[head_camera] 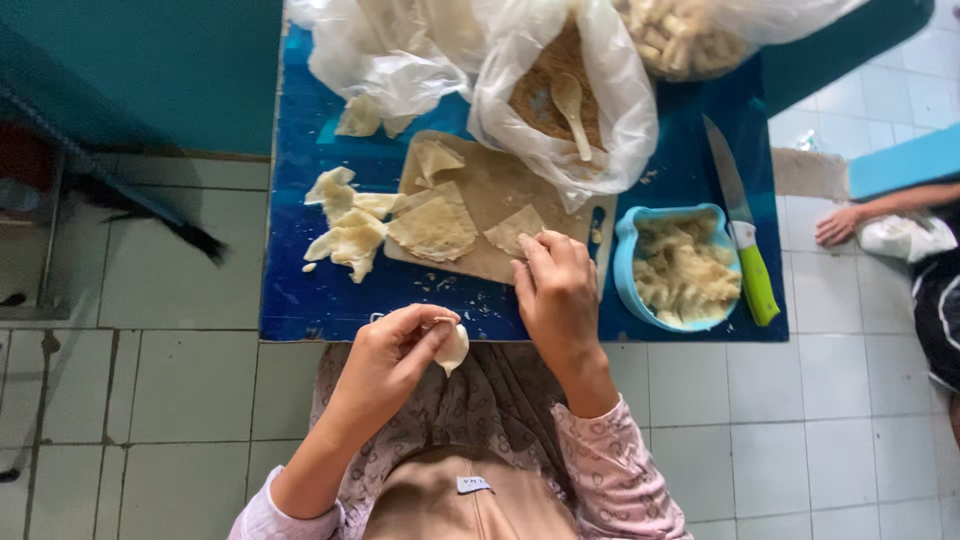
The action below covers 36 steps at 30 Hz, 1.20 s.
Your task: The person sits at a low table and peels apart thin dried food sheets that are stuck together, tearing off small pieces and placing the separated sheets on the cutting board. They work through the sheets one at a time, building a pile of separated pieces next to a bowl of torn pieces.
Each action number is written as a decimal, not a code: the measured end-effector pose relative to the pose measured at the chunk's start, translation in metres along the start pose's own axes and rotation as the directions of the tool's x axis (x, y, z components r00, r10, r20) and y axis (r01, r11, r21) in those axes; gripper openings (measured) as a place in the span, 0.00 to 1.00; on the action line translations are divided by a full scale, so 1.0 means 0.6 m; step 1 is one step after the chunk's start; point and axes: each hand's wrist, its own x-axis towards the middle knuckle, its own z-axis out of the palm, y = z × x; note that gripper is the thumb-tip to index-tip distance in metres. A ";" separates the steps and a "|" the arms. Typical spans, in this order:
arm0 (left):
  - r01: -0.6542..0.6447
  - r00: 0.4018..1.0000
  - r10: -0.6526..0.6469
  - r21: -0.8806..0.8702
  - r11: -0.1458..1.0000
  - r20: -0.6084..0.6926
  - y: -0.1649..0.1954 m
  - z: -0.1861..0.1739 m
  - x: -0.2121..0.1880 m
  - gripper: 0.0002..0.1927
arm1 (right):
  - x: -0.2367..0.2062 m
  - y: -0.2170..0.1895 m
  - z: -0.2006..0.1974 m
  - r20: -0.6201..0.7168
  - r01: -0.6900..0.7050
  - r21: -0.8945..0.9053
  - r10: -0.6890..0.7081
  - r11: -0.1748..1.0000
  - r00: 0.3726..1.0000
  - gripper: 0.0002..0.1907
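The left hand [395,350] pinches a small folded dumpling [452,347] just off the near edge of the blue table [300,290]. The right hand [555,285] rests on the cutting board [490,190], fingertips on a thin dough piece [512,229]; it is not closed around anything. Beside it sits a blue bowl [628,240] of filling and a green-handled knife [745,240]. More dough pieces [345,235] lie on the left.
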 end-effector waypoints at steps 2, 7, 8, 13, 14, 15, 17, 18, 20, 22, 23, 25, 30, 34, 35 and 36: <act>0.001 0.999 -0.002 -0.015 1.000 -0.035 -0.003 -0.020 -0.001 0.08 | 0.012 0.002 0.010 0.018 -0.001 -0.036 0.002 0.999 1.000 0.09; 0.000 0.989 -0.009 -0.060 0.998 -0.149 -0.017 -0.083 0.005 0.10 | 0.032 0.013 0.029 0.005 -0.049 0.029 0.049 0.998 0.999 0.03; 0.019 0.982 -0.030 -0.064 0.998 -0.187 -0.020 -0.097 0.005 0.10 | 0.034 0.013 0.031 -0.001 -0.124 0.096 0.125 0.988 0.992 0.03; 0.060 0.940 -0.089 -0.098 0.993 -0.330 -0.036 -0.164 -0.003 0.11 | 0.036 0.001 0.034 -0.071 -0.099 0.158 0.111 0.982 0.991 0.04; 0.043 0.938 -0.079 -0.113 0.993 -0.338 -0.041 -0.173 -0.002 0.11 | 0.037 -0.001 0.035 -0.049 -0.067 0.152 0.075 0.986 0.996 0.05; 0.024 0.936 -0.067 -0.127 0.992 -0.347 -0.045 -0.179 0.000 0.11 | 0.038 -0.003 0.037 -0.029 -0.033 0.147 0.038 0.989 0.999 0.05; 0.009 0.940 -0.075 -0.194 0.981 -0.333 -0.053 -0.185 -0.001 0.11 | 0.037 -0.010 0.038 -0.032 -0.028 0.159 0.033 0.987 0.999 0.05; 0.007 0.947 -0.085 -0.246 0.969 -0.311 -0.056 -0.185 -0.001 0.11 | 0.036 -0.014 0.040 -0.062 -0.051 0.176 0.063 0.983 0.996 0.05; 0.027 0.958 -0.123 -0.344 0.939 -0.261 -0.058 -0.180 -0.001 0.12 | 0.027 -0.024 0.037 -0.070 -0.158 0.254 0.181 0.954 0.981 0.04; 0.069 0.965 -0.170 -0.432 0.899 -0.201 -0.058 -0.161 0.003 0.12 | 0.010 -0.039 0.035 -0.014 -0.318 0.364 0.346 0.875 0.938 0.05; 0.094 0.972 -0.182 -0.459 0.883 -0.151 -0.057 -0.148 0.005 0.12 | -0.003 -0.048 0.034 0.118 -0.360 0.516 0.352 0.777 0.929 0.08; 0.147 0.980 -0.196 -0.506 0.850 -0.046 -0.055 -0.117 0.011 0.12 | -0.025 -0.061 0.041 0.380 -0.483 0.736 0.303 0.474 0.874 0.12; 0.107 0.993 -0.079 -0.424 0.899 0.083 -0.056 -0.041 0.015 0.11 | -0.074 -0.043 0.059 0.688 -0.696 0.718 0.144 0.006 0.711 0.13; 0.232 0.972 -0.197 -0.451 0.862 0.124 -0.057 -0.009 0.018 0.12 | -0.104 -0.004 0.052 0.688 -0.685 0.723 0.173 -0.087 0.705 0.10; 0.220 0.976 -0.190 -0.449 0.866 0.110 -0.058 -0.003 0.019 0.13 | -0.110 0.004 0.049 0.701 -0.694 0.711 0.186 -0.113 0.688 0.10; 0.207 0.978 -0.183 -0.448 0.870 0.096 -0.058 0.004 0.022 0.13 | -0.115 0.009 0.046 0.697 -0.681 0.716 0.201 -0.151 0.688 0.09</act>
